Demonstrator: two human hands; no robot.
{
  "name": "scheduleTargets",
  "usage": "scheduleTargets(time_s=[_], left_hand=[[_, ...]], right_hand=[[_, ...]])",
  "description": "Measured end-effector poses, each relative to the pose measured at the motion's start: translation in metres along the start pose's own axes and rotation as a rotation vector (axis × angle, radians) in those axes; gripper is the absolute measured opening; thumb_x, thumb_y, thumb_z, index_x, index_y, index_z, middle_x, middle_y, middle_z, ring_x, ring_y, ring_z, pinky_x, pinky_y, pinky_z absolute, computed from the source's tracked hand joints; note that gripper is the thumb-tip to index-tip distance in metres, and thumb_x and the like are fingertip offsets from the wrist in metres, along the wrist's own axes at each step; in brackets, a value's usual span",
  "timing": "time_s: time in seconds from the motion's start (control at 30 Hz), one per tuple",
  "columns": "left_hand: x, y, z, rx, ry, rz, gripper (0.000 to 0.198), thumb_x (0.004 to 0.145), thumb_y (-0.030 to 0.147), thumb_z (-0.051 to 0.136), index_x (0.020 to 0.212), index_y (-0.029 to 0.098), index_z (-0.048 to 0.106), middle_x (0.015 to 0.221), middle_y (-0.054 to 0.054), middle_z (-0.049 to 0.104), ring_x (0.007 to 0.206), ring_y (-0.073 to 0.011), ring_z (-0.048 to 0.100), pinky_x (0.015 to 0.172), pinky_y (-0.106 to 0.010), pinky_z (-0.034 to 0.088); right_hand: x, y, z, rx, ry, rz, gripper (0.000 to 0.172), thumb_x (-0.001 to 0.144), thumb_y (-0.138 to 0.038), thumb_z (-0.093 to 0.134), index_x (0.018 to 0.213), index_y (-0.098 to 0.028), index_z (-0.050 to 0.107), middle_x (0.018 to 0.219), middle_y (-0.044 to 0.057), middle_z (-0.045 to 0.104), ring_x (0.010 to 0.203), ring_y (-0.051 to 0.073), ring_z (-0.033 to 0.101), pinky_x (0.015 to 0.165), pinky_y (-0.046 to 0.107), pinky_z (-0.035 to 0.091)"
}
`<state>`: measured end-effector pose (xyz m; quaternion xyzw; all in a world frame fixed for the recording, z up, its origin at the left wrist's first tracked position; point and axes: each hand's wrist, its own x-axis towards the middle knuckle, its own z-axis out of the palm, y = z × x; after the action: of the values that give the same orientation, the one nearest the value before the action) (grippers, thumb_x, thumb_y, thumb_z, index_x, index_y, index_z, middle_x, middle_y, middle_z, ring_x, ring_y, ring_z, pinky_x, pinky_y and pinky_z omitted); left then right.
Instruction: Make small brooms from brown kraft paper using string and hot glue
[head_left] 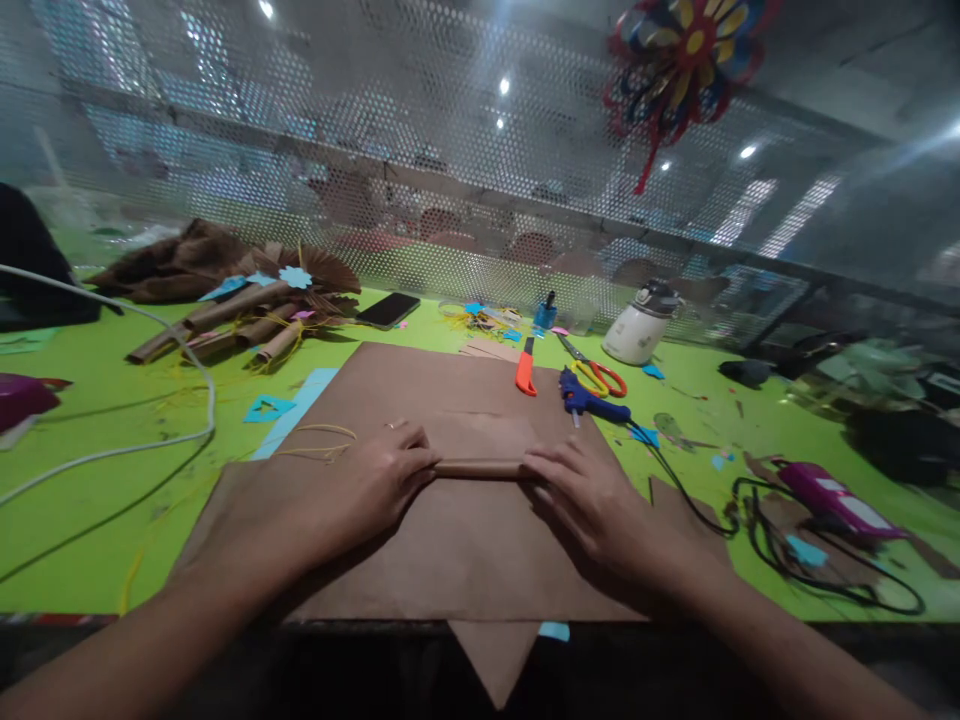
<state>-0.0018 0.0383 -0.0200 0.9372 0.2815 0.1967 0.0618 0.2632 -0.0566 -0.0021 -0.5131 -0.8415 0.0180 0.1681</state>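
Observation:
A narrow roll of brown paper (480,469) lies crosswise in front of me, with its unrolled part (480,435) flat on the far side. My left hand (397,465) pinches the roll's left end, fingers closed. At the right end, my right hand (581,485) grips it the same way, with fingers bent over the paper. Both hands rest low over a large brown paper sheet (450,570). A yellow string loop (326,432) lies just beyond my left hand. Beyond my right hand is a blue glue gun (592,398).
An orange cutter (526,370) and scissors (600,377) lie past the sheet. Behind are a phone (388,310), a white bottle (637,325) and several brown paper rolls (240,315). A white cable (202,385) runs at left; a purple power strip (836,497) with black cord sits right.

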Motion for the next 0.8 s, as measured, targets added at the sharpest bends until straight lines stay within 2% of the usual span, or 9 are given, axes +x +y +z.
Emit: scheduleTargets(time_s=[0.1,0.23,0.4,0.6,0.73,0.8], left_hand=[[0.002,0.001,-0.003,0.017,-0.009,0.004,0.027,0.094,0.019,0.040,0.085,0.016,0.065,0.083,-0.006,0.055,0.077,-0.0168,0.049,0.069,-0.029,0.042],[0.006,0.003,-0.007,0.057,-0.035,0.004,0.031,0.095,0.024,0.038,0.082,0.016,0.064,0.085,-0.006,0.053,0.079,-0.0181,0.047,0.073,-0.032,0.041],[0.008,0.007,-0.011,0.124,-0.065,-0.004,0.028,0.094,0.027,0.039,0.085,0.016,0.063,0.088,-0.008,0.053,0.082,-0.0204,0.046,0.075,-0.036,0.041],[0.006,0.007,-0.014,0.215,-0.048,-0.037,0.022,0.090,0.031,0.047,0.086,0.015,0.062,0.091,-0.010,0.054,0.086,-0.0240,0.046,0.080,-0.042,0.042],[0.006,0.016,-0.014,0.251,-0.009,-0.003,0.019,0.090,0.026,0.048,0.094,0.014,0.061,0.095,-0.011,0.057,0.090,-0.0252,0.048,0.081,-0.041,0.043],[0.006,0.022,-0.011,0.241,-0.030,0.020,0.018,0.091,0.023,0.046,0.097,0.014,0.061,0.095,-0.010,0.059,0.089,-0.0242,0.050,0.079,-0.040,0.044]], right_hand=[[-0.001,-0.011,0.002,-0.041,-0.087,-0.022,0.042,0.093,-0.028,0.046,0.133,-0.017,0.047,0.135,0.011,0.052,0.121,0.027,0.046,0.103,0.048,0.038],[0.002,-0.011,0.008,-0.079,-0.152,0.006,0.050,0.093,-0.038,0.046,0.136,-0.014,0.045,0.140,0.013,0.048,0.125,0.029,0.044,0.105,0.051,0.036],[0.003,-0.007,0.011,-0.072,-0.148,0.025,0.055,0.092,-0.045,0.045,0.139,-0.016,0.041,0.142,0.012,0.045,0.127,0.029,0.043,0.106,0.051,0.035],[0.006,-0.002,0.015,-0.013,-0.114,0.024,0.053,0.092,-0.045,0.046,0.138,-0.019,0.043,0.141,0.012,0.046,0.129,0.027,0.040,0.108,0.050,0.033],[0.006,0.001,0.017,0.005,-0.120,0.035,0.053,0.093,-0.045,0.043,0.139,-0.021,0.040,0.142,0.010,0.045,0.132,0.026,0.038,0.109,0.050,0.030],[0.006,0.001,0.018,0.002,-0.129,0.039,0.053,0.093,-0.046,0.042,0.140,-0.021,0.039,0.143,0.010,0.044,0.132,0.025,0.038,0.110,0.051,0.029]])
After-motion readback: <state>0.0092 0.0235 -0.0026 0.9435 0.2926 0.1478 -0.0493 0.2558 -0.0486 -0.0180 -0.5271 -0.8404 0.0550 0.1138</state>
